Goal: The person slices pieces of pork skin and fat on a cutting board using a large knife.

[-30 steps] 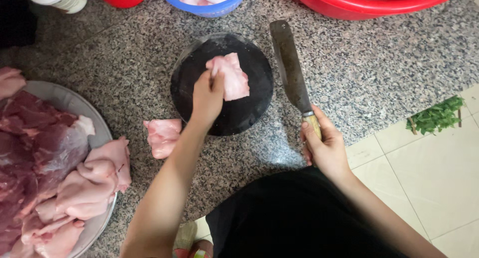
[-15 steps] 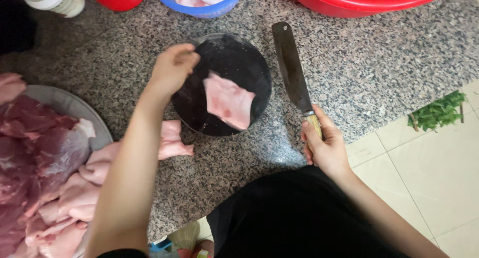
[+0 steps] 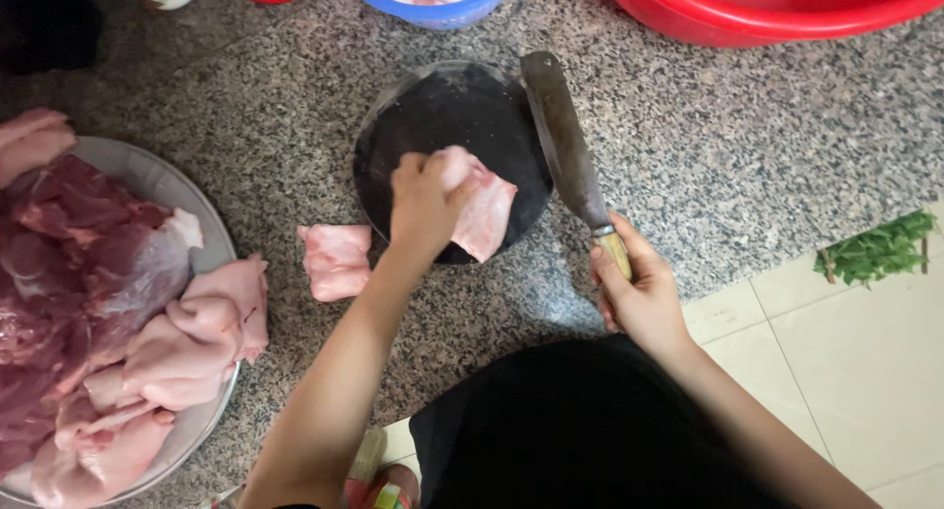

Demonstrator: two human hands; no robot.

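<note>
A round black chopping block [image 3: 462, 116] sits on the speckled granite floor. A pale pink slab of raw meat [image 3: 487, 214] lies on its near side, and my left hand [image 3: 425, 199] grips the slab's left edge. My right hand [image 3: 639, 293] holds the wooden handle of a long dark cleaver [image 3: 562, 140], whose blade rests along the block's right rim. A second pink meat piece [image 3: 336, 261] lies on the granite just left of the block.
A metal tray [image 3: 211, 243] heaped with red and pink raw meat [image 3: 88, 302] fills the left side. A blue bowl [image 3: 438, 0] and red basin [image 3: 787, 12] stand at the back. Green herbs [image 3: 875, 248] lie right, by white tiles.
My left hand came back from the block's upper left onto the meat slab and took hold of it. The cleaver has shifted left onto the block's rim.
</note>
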